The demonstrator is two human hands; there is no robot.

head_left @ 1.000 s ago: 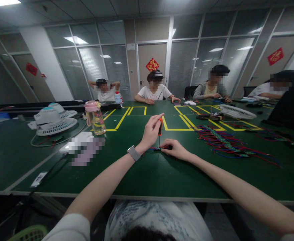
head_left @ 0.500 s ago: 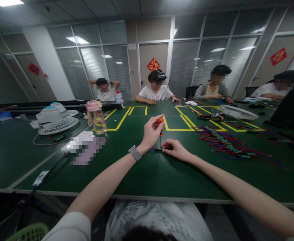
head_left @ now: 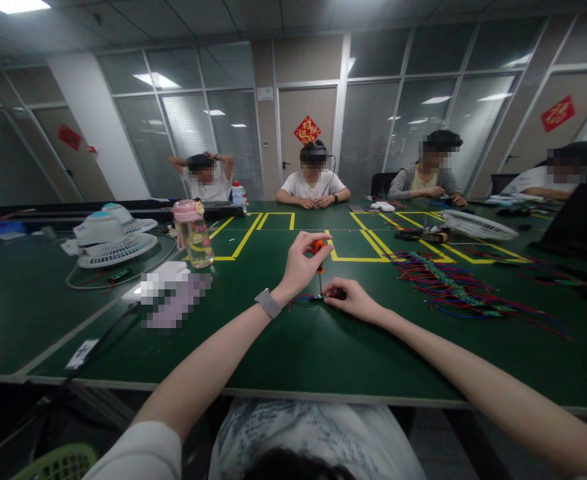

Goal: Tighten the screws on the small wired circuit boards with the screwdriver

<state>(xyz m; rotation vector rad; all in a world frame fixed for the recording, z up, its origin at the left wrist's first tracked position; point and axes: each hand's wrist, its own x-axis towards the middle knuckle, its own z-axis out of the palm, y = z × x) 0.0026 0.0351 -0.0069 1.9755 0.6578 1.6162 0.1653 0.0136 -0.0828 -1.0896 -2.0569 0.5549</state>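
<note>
My left hand [head_left: 301, 263] is closed around the orange handle of a small screwdriver [head_left: 318, 252], held upright with its tip down on a small dark part [head_left: 317, 297] on the green table [head_left: 283, 340]. A grey watch sits on that wrist. My right hand [head_left: 351, 298] pinches the same small part and presses it to the table, just right of the screwdriver tip. Thin red wires trail from the part toward the left.
A bundle of red, blue and green wires [head_left: 448, 283] lies to the right. A pink-lidded bottle [head_left: 192, 233], white fans [head_left: 111, 240] and a white object sit to the left. Several people sit along the far side. Yellow tape marks the table's middle.
My left hand's fingers have shifted round the screwdriver handle, as in turning it. My right hand has stayed on the part. The person opposite has drawn both hands together.
</note>
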